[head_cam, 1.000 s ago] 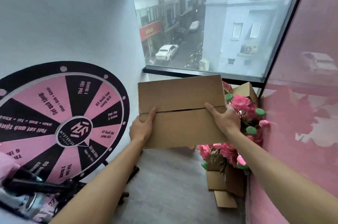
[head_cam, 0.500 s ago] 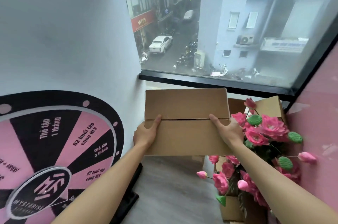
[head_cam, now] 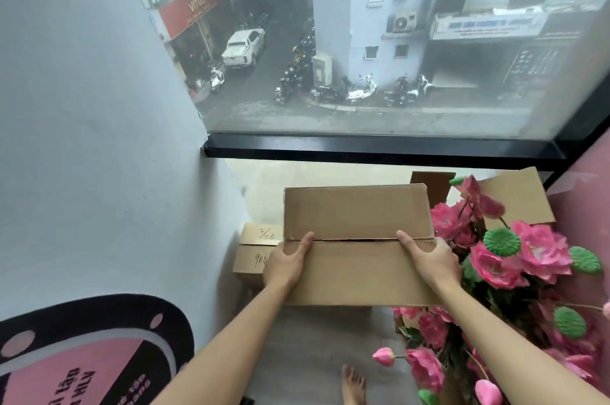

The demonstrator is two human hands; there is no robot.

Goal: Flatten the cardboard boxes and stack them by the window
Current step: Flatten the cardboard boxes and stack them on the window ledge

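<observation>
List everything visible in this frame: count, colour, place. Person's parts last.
flattened brown cardboard box: 1, brown, centre, held in front of the window
brown cardboard box with handwriting: 1, brown, on the floor below the held box, at left
open brown cardboard boxes: at least 2, brown, right corner behind the flowers
pink artificial flowers: one bunch, pink with green pods, right
black-framed window: 1, top, street outside
pink and black prize wheel: 1, lower left, against the white wall
pink wall: 1, right edge
grey floor: bottom centre
bare foot: 1, bottom centre
left hand: 1, grip on box's left edge
right hand: 1, grip on box's right edge
</observation>
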